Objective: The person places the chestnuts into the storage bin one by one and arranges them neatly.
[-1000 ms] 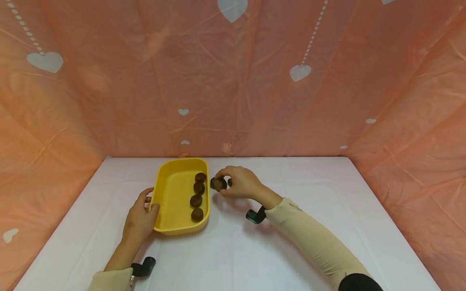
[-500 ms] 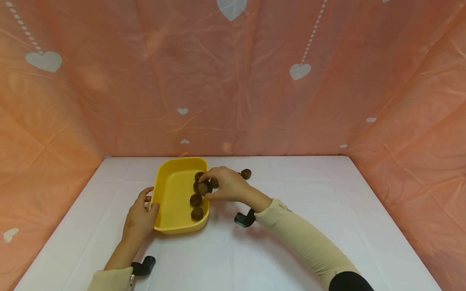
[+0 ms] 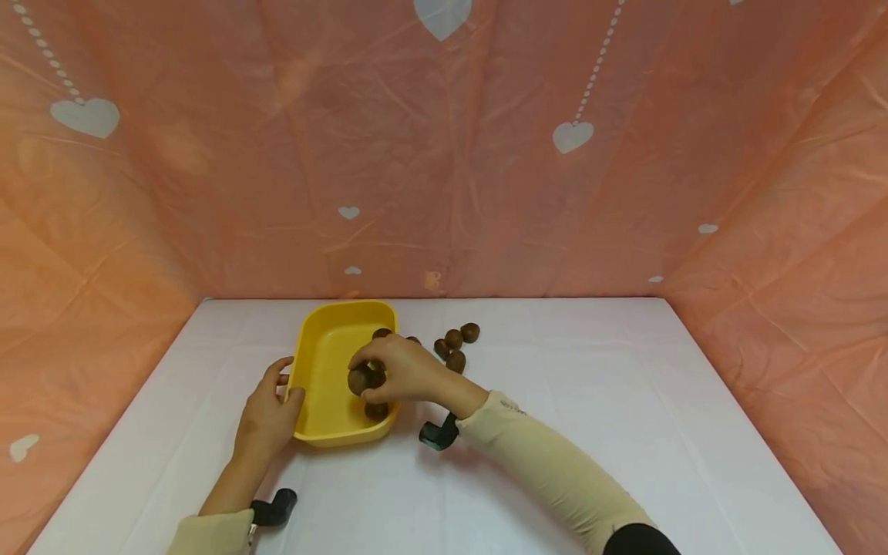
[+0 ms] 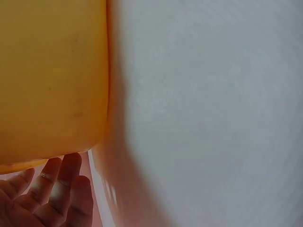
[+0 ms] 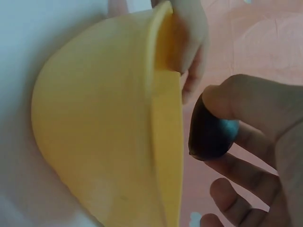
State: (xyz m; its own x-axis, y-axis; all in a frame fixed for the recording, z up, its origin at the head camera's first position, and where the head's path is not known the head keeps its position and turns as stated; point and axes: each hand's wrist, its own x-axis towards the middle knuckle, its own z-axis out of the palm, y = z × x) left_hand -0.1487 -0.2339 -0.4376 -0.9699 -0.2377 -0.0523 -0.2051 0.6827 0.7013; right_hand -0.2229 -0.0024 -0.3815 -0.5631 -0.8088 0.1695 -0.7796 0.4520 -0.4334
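I see right fingers (image 5: 251, 176) pinching a chestnut (image 5: 213, 135) over the yellow tray (image 3: 321, 378), left fingers (image 4: 70, 172) gripping its side. Loose chestnuts (image 3: 454, 339) lie near the far edge of the surface (image 3: 624, 362).

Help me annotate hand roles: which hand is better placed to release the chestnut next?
Probably the right hand: it pinches the chestnut above the yellow tray, while the left hand holds the tray's side.

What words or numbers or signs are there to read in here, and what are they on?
None that I can read.
Right sleeve: small dark marks near the cuff, maybe writing, too tiny to read.
Pink backdrop: hearts and dots, no readable words; one little mark low down is too blurry.
Yellow tray and brown round things: no writing visible.
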